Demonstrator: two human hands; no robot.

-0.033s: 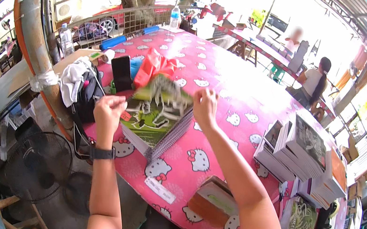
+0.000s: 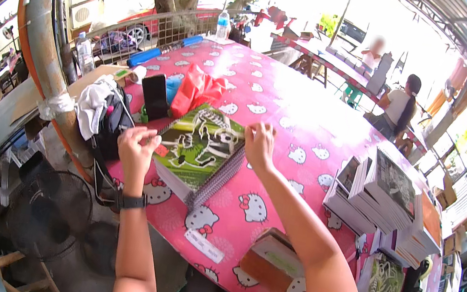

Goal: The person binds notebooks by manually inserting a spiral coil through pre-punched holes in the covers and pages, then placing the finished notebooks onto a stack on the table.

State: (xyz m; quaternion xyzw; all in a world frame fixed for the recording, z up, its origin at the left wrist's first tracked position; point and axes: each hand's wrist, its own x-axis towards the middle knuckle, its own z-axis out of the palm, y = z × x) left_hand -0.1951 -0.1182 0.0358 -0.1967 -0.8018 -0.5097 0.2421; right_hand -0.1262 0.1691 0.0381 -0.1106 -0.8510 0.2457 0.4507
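Notebook stack (image 2: 198,150) likely heavy, covers bendy; grip page edges, not right-side coils (image 2: 220,175). Left hand (image 2: 137,142), right hand (image 2: 260,144) near corners; can't tell if fingers clamped.

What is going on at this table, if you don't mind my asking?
A person has both bare hands at a stack of green-covered, spiral-bound notebooks on a pink tablecloth. The left hand is at the stack's left corner and the right hand at its right corner; whether the fingers grip anything is unclear. A dark phone stands just behind the stack, and more books are piled to the right.
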